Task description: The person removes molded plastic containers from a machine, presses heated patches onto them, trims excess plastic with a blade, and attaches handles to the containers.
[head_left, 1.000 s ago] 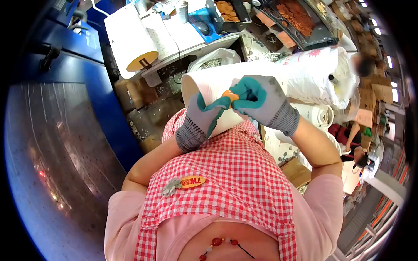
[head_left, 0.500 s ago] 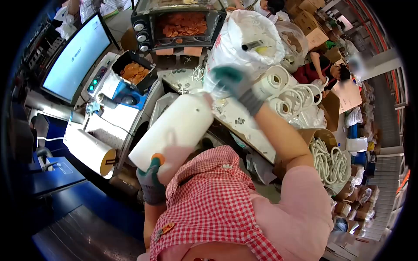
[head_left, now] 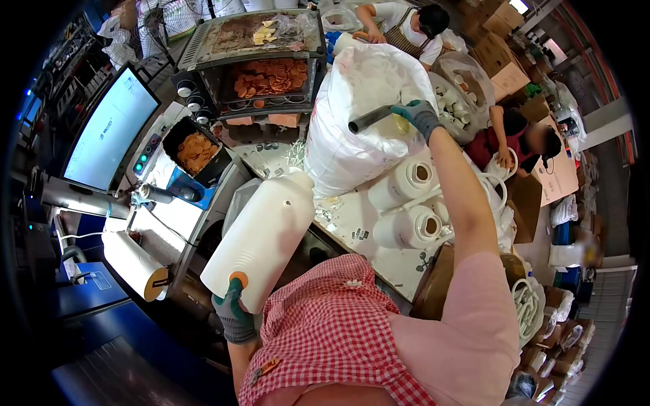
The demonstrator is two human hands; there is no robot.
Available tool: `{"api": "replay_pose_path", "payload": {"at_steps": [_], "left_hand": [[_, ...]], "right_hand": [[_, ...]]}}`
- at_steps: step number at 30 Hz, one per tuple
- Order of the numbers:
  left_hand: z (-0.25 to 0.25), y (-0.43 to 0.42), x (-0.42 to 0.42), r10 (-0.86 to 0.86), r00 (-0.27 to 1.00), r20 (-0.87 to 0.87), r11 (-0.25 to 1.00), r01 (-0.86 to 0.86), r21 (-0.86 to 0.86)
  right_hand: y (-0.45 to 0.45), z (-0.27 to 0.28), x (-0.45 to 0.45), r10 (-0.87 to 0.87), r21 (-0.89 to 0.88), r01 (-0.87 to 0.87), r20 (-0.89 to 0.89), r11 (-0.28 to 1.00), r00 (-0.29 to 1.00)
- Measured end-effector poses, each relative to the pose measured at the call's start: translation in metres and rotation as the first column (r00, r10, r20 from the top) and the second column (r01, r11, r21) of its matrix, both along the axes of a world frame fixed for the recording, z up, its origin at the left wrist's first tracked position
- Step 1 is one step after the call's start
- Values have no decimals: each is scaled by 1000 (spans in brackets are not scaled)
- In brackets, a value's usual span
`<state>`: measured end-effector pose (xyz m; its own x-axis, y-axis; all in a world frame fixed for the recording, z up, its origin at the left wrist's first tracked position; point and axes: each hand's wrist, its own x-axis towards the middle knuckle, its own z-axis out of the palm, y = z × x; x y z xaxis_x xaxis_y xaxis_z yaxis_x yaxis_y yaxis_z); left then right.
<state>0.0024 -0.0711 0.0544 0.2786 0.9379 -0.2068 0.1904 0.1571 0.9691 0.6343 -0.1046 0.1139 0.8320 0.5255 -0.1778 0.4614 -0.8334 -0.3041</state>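
Note:
My left hand [head_left: 233,312], in a grey and green glove, supports the lower end of a big white plastic bottle [head_left: 261,233]. Its finger or thumb presses at an orange round piece [head_left: 238,278] on that end, and the bottle lies tilted with its neck pointing up and right. My right hand [head_left: 418,116], gloved alike, is closed round the end of a dark open-ended tube [head_left: 372,120] over a large white sack [head_left: 338,145]. Something yellowish shows under its fingers. Pale material fills the top of the sack.
Several white bottles [head_left: 406,228] stand on the bench right of the sack, beside white hoops. A toaster oven [head_left: 250,34] and a black box [head_left: 179,145] hold orange discs. A monitor [head_left: 112,132] stands left. Two people work at the far right and back.
My right hand has moved up and right from the bottle's neck and taken hold of the dark tube in the sack. My left hand stays on the bottle. The view has shifted.

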Motion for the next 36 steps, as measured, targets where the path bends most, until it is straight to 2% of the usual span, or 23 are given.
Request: {"api": "replay_pose_path", "payload": {"at_steps": [3, 4, 6, 7, 9, 11, 13, 14, 15, 17, 18, 19, 20, 21, 23, 24, 25, 27, 28, 29, 30, 34, 36], "left_hand": [[24, 2, 26, 6, 997, 83, 1000, -4, -24], [26, 6, 31, 40, 979, 202, 992, -15, -124], [22, 14, 32, 140, 912, 385, 960, -31, -277], [21, 19, 31, 136, 912, 387, 963, -29, -270], [21, 25, 26, 125, 874, 470, 972, -12, -235], [10, 33, 11, 132, 879, 457, 973, -27, -230], [15, 37, 12, 127, 885, 449, 974, -26, -226], [34, 35, 24, 183, 856, 484, 956, -40, -292], [46, 33, 24, 268, 825, 498, 931, -88, -355], [30, 37, -2, 91, 930, 356, 995, -74, -62], [26, 43, -16, 128, 923, 362, 986, -79, -147], [21, 49, -20, 147, 909, 389, 973, -63, -221], [20, 48, -25, 113, 915, 387, 983, -46, -177], [20, 47, -29, 64, 921, 384, 991, -14, -133], [35, 46, -27, 21, 988, 156, 1000, -19, -13], [37, 43, -30, 57, 974, 220, 998, -52, -29], [41, 42, -36, 65, 974, 217, 998, -59, -33], [46, 39, -55, -38, 994, 106, 999, 38, -1], [46, 40, -65, -35, 995, 95, 999, 36, -3], [45, 40, -74, -125, 971, -203, 902, 197, 384], [43, 39, -82, -85, 867, -492, 641, 425, 639], [39, 32, -94, -43, 863, -503, 632, 413, 655], [34, 29, -99, -114, 944, -311, 718, 294, 631]], "right_hand": [[-3, 31, -38, 80, -96, -81, -8, 992, 997], [-3, 15, -48, 109, -121, -84, 216, 989, 970], [1, 19, -66, 144, -204, -95, 245, 974, 959], [6, 26, -74, 191, -289, -108, 278, 951, 941], [8, 18, -44, 222, -254, -154, 268, 955, 937], [8, 35, -31, 125, -284, -68, 185, 956, 975], [5, 56, -26, 101, -374, 6, 266, 927, 959], [2, 61, -18, 110, -364, 19, 328, 931, 938], [-8, 66, -12, 90, -227, 0, 386, 974, 918], [-23, 73, -12, 38, 253, -138, 364, 958, 931], [-21, 79, -32, 68, 495, -179, 234, 850, 970], [-18, 88, -69, 163, 643, -168, 67, 747, 984], [-12, 99, -135, 274, 640, -182, -47, 747, 961], [-14, 108, -206, 471, 626, -199, -304, 754, 828], [-17, 56, -321, 510, 521, -250, -447, 816, 735], [-13, 51, -378, 780, 734, -369, -341, 570, 525], [-15, 45, -414, 826, 723, -474, -240, 502, 510], [-11, 44, -446, 847, 604, -625, -175, 495, 502], [-10, 43, -453, 848, 610, -619, -182, 495, 498], [-9, 42, -459, 848, 629, -601, -194, 493, 493], [-9, 41, -464, 848, 644, -585, -205, 493, 490], [-13, 37, -477, 902, 621, -679, -116, 392, 416], [-12, 30, -481, 888, 660, -619, -175, 426, 424]]}}
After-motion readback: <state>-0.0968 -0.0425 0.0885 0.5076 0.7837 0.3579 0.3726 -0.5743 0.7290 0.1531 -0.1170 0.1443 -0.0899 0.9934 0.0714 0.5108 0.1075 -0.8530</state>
